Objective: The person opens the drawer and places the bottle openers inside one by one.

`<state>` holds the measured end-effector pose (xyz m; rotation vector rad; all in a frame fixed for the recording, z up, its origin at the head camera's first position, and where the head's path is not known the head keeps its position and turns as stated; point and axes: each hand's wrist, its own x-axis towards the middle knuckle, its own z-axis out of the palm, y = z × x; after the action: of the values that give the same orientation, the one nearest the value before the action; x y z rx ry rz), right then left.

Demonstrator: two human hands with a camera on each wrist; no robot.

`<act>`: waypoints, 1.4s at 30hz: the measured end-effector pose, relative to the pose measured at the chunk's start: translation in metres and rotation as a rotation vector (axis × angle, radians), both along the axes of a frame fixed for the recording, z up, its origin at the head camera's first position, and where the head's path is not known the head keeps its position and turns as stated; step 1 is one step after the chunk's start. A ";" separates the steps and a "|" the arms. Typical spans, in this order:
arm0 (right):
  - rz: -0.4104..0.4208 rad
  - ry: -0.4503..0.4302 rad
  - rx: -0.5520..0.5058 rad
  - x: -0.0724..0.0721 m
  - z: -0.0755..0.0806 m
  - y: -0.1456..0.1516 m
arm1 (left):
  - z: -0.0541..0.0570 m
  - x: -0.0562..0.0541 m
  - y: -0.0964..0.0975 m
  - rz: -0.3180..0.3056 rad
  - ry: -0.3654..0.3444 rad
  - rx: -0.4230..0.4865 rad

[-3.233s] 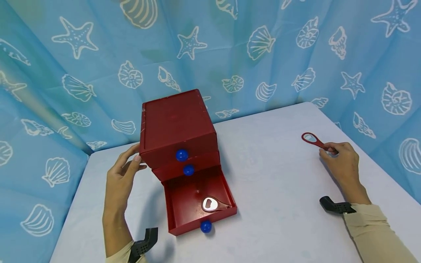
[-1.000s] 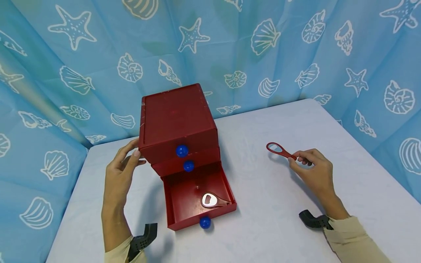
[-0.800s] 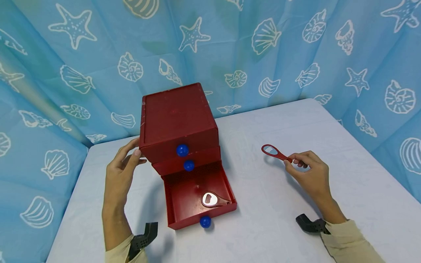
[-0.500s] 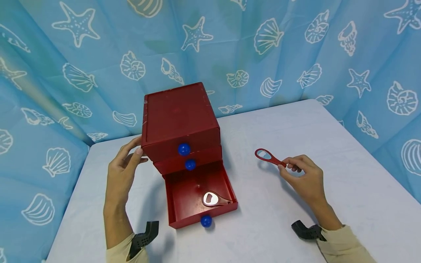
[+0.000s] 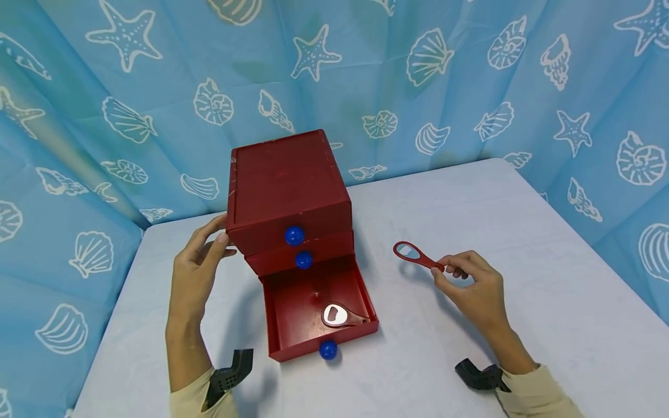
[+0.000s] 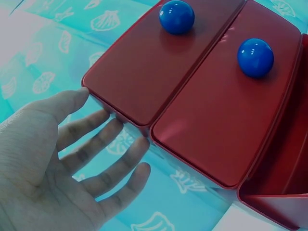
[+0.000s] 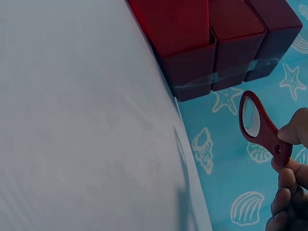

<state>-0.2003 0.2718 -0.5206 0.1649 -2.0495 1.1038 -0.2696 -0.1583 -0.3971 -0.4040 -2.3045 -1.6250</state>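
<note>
A red bottle opener point(image 5: 424, 260) is pinched by the end of its handle between the thumb and fingers of my right hand point(image 5: 473, 290), raised over the table to the right of the red drawer cabinet point(image 5: 287, 180). In the right wrist view the opener point(image 7: 265, 138) shows its metal insert and handle hole. My left hand point(image 5: 194, 276) rests at the cabinet's left side, thumb at the front corner and fingers extended along the side. The bottom drawer point(image 5: 292, 328) is pulled out, and a second bottle opener point(image 5: 342, 316) lies in it near the front right.
Two upper drawers with blue knobs point(image 5: 294, 235) are closed; the bottom drawer has its own blue knob point(image 5: 328, 350) at the front. A white cloth covers the table point(image 5: 418, 360). Behind it hangs a blue curtain point(image 5: 345, 87) with shell prints.
My right hand has carried the bottle opener left and nearer across the table, from the far right toward the cabinet. My left hand has stayed at the cabinet's side.
</note>
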 end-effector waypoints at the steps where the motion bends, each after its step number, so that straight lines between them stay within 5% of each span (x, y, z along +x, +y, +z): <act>1: 0.002 0.001 0.002 0.001 0.001 -0.002 | 0.000 0.000 0.000 0.000 0.001 0.000; 14: 0.055 -0.013 -0.024 0.023 0.041 -0.040 | -0.001 0.002 -0.001 0.023 -0.012 -0.015; 42: 0.224 0.036 -0.070 0.027 0.040 -0.084 | 0.001 0.000 0.000 0.010 -0.008 -0.008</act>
<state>-0.1737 0.1878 -0.4808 0.3847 -1.9924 1.2970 -0.2699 -0.1579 -0.3965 -0.3889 -2.3158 -1.6158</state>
